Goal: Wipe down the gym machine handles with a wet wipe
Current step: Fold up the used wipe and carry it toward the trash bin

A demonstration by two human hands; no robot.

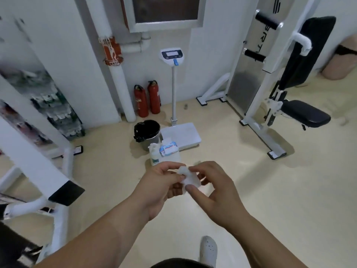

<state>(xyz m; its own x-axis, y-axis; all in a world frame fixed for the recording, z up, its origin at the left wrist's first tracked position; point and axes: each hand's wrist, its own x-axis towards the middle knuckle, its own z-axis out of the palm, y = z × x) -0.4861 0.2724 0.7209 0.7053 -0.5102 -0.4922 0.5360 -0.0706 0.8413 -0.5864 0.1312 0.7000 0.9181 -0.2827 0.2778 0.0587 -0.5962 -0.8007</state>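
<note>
Wipe (188, 177) is wadded up between both hands, out in front of me over the floor (270, 190). Left hand (164, 182) pinches one side and right hand (214, 190) pinches the other. The hands are close together, both clamped on the wipe. It's not on any handle yet.

Risks from here:
- Wipe is bunched, not spread. If it goes onto a handle like this, the contact patch is small and I likely miss parts of the grip. Open it flat first.
- Pulling it open from two pinches could tear it, or one pinch slips and it drops. A dropped wipe is dirty, so I'd need a fresh one from the pack (169, 149), which is down by the bin (147, 133) and the scale base (181, 135).
- Handles are well apart from me, up on the machine to my right: upper black grip (267, 21), lower black grip (254, 55), white-wrapped handle (303, 42). Wipe may drip on the way over, and a wet floor near my shoe (208, 248) is a slip hazard.
- White frame (29, 151) is close on my left, easy to clip with an elbow if I turn without looking.
- View is blurred, so I can't tell how wet the wipe is, or whether it's one sheet or two.
</note>
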